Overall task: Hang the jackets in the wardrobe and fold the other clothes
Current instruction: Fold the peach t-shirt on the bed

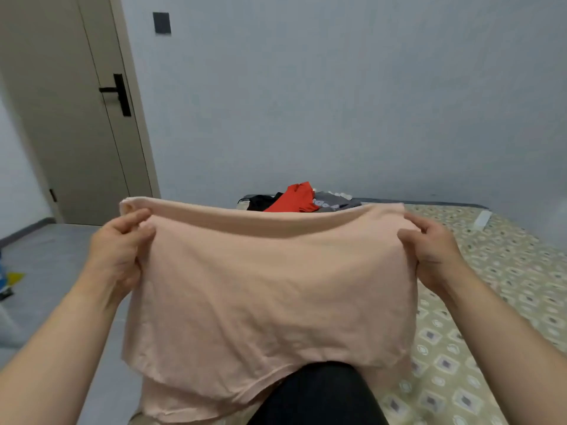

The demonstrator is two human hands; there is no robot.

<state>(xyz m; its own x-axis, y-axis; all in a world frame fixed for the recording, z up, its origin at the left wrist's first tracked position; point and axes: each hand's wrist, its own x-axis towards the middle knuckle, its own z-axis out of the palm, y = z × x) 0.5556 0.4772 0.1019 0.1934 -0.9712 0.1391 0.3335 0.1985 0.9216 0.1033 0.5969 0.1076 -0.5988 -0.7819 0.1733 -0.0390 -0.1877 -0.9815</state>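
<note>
Head view. Item: peach garment, centre of frame, held up doubled over, lower hem draping a dark trouser leg. Left hand pinches its upper left corner; right hand grasps the upper right. Step, as judged: folding; the next move calls for laying it flat on the bed, right of frame. Unclear: garment type, sleeves. Pile of clothes, upper centre, half hidden; wardrobe out of view.

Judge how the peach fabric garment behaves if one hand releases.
Probably floppy: the peach fabric garment sags and wrinkles between left hand and right hand. Likely light; pinches alone hold it. A freed corner should drop.
</note>
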